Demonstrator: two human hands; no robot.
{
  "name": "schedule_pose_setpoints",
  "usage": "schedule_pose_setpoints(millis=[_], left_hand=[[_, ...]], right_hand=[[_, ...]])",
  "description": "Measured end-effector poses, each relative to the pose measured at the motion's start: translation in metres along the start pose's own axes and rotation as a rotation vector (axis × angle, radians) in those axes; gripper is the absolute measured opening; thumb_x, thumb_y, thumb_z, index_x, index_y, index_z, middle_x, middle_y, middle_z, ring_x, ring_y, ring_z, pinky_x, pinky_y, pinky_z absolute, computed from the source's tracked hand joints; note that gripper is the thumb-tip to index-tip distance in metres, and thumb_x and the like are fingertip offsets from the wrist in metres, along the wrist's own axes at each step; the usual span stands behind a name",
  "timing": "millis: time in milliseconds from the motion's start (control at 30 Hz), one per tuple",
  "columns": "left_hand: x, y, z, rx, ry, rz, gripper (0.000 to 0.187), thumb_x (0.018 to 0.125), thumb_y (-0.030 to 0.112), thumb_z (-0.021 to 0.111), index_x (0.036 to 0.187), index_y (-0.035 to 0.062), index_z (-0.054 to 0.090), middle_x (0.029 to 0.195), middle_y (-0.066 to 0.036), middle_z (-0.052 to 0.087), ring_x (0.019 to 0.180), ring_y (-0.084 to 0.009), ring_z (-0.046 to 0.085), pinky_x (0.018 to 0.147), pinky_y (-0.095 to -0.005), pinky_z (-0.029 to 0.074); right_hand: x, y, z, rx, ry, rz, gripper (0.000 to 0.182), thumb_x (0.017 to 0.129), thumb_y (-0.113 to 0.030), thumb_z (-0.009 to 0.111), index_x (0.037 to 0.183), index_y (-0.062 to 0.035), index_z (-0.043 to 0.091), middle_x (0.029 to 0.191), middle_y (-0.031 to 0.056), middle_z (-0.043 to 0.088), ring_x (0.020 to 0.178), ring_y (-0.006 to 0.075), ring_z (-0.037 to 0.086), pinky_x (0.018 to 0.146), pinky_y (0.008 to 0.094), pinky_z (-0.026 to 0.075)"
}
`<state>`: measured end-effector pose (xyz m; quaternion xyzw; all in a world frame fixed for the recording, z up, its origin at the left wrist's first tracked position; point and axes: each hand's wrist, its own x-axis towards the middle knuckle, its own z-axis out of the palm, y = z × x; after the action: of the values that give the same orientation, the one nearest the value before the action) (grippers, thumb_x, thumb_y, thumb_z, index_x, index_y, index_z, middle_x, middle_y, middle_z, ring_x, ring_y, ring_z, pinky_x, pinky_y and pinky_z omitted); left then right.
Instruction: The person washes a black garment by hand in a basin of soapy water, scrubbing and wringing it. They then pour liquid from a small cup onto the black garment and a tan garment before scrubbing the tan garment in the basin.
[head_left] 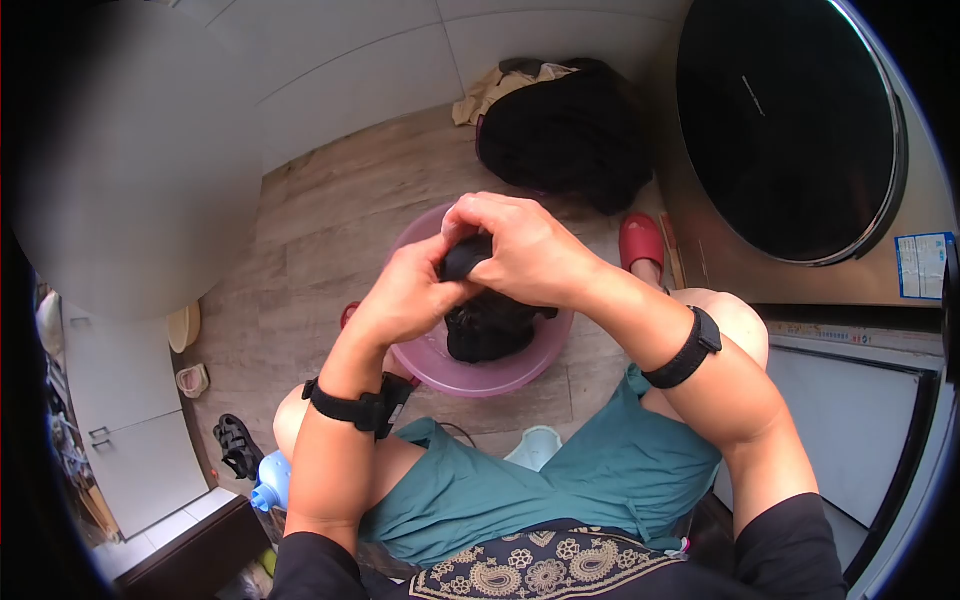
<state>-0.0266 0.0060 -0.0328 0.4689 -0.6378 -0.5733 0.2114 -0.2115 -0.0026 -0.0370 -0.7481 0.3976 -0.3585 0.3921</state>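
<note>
A black cloth garment (488,335) hangs bunched between my two hands, over a pink plastic basin (482,386) on the floor between my knees. My left hand (405,292) grips the cloth from the left, its fingers curled. On the other side my right hand (520,250) is closed around the upper part, with the fingertips of both hands nearly meeting. The lower folds of the garment droop into the basin. Most of the basin's inside is hidden behind the cloth and hands.
Dark clothes (570,130) lie heaped near the wall, beyond the basin. At right stands a metallic appliance with a round black door (790,130). A light-blue container (537,447), a blue bottle (272,480) and black sandals (237,447) are close to my legs. A white cabinet (125,400) stands left.
</note>
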Motion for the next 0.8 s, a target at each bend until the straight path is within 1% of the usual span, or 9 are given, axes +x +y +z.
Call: schedule_pose_setpoints(millis=[100,233,267,367,467,600,700,767,800], left_hand=[[-0.004,0.002,-0.017,-0.133,-0.04,-0.017,0.029,0.084,0.002,0.067,0.113,0.0004,0.064,0.099,0.002,0.062,0.09,-0.0073,0.055,0.082,-0.024,0.046],[-0.012,0.008,-0.018,-0.245,0.07,0.097,0.024,0.086,0.002,0.064,0.109,0.003,0.067,0.094,0.004,0.061,0.087,-0.0058,0.052,0.079,-0.024,0.044],[-0.013,0.006,-0.02,-0.336,0.1,0.103,0.025,0.086,0.002,0.064,0.111,0.0026,0.066,0.097,0.003,0.062,0.089,-0.0067,0.054,0.081,-0.0244,0.045],[-0.016,0.002,-0.029,-0.624,0.159,0.164,0.03,0.086,0.002,0.063,0.116,0.001,0.063,0.106,-0.002,0.066,0.098,-0.0106,0.059,0.089,-0.0267,0.047],[-0.021,0.0,-0.037,-0.917,0.105,0.289,0.033,0.089,0.005,0.061,0.121,-0.0007,0.058,0.116,-0.01,0.067,0.109,-0.0205,0.064,0.101,-0.0346,0.049],[-0.026,0.007,-0.052,-1.027,0.182,0.344,0.031,0.099,0.018,0.052,0.123,-0.0023,0.057,0.118,-0.017,0.067,0.108,-0.0286,0.066,0.099,-0.0406,0.053],[-0.024,-0.002,-0.077,-1.067,0.258,0.242,0.035,0.104,0.022,0.046,0.125,-0.0039,0.057,0.121,-0.019,0.066,0.11,-0.0309,0.066,0.098,-0.042,0.054],[-0.024,0.002,-0.08,-1.077,0.297,0.164,0.039,0.106,0.027,0.043,0.125,-0.0037,0.058,0.123,-0.018,0.066,0.11,-0.0301,0.066,0.097,-0.0418,0.054],[-0.024,0.003,-0.079,-1.073,0.298,0.144,0.039,0.106,0.028,0.044,0.125,-0.0034,0.059,0.123,-0.017,0.066,0.11,-0.029,0.066,0.097,-0.0409,0.054]], right_hand=[[0.005,0.0,-0.006,0.058,0.036,0.165,0.04,0.073,-0.014,0.073,0.11,-0.003,0.062,0.1,0.015,0.066,0.097,0.0322,0.065,0.086,0.0395,0.052],[0.01,0.011,-0.007,0.144,-0.037,0.206,0.046,0.077,-0.025,0.076,0.114,-0.003,0.062,0.104,0.0158,0.067,0.099,0.0303,0.065,0.089,0.0377,0.052],[0.011,0.014,-0.008,0.156,-0.078,0.235,0.048,0.081,-0.026,0.08,0.118,-0.0039,0.06,0.105,0.0091,0.066,0.095,0.0177,0.064,0.087,0.0319,0.052],[0.008,0.019,-0.011,0.004,-0.09,0.218,0.049,0.078,-0.03,0.075,0.117,-0.0046,0.062,0.111,0.0157,0.066,0.108,0.0317,0.064,0.093,0.0399,0.05],[0.002,0.046,0.0,-0.147,-0.09,0.299,0.049,0.079,-0.024,0.078,0.121,-0.0061,0.062,0.112,0.0134,0.066,0.107,0.0277,0.065,0.094,0.0361,0.05],[-0.005,0.052,-0.005,-0.45,-0.154,0.494,0.04,0.081,-0.023,0.071,0.119,-0.0094,0.065,0.115,0.017,0.065,0.113,0.0378,0.06,0.095,0.0426,0.049],[0.011,0.051,-0.033,-0.035,-0.089,0.722,0.035,0.081,-0.018,0.068,0.114,-0.0048,0.066,0.101,0.0122,0.07,0.101,0.0218,0.066,0.089,0.0343,0.05],[0.016,0.048,-0.05,0.433,0.074,0.594,0.032,0.083,-0.017,0.066,0.111,-0.0029,0.066,0.102,0.0073,0.069,0.092,0.0134,0.064,0.08,0.0292,0.05],[0.017,0.022,-0.058,0.399,0.285,0.667,0.029,0.086,-0.018,0.063,0.111,-0.0041,0.067,0.106,0.0052,0.07,0.088,0.014,0.066,0.077,0.0274,0.051]])
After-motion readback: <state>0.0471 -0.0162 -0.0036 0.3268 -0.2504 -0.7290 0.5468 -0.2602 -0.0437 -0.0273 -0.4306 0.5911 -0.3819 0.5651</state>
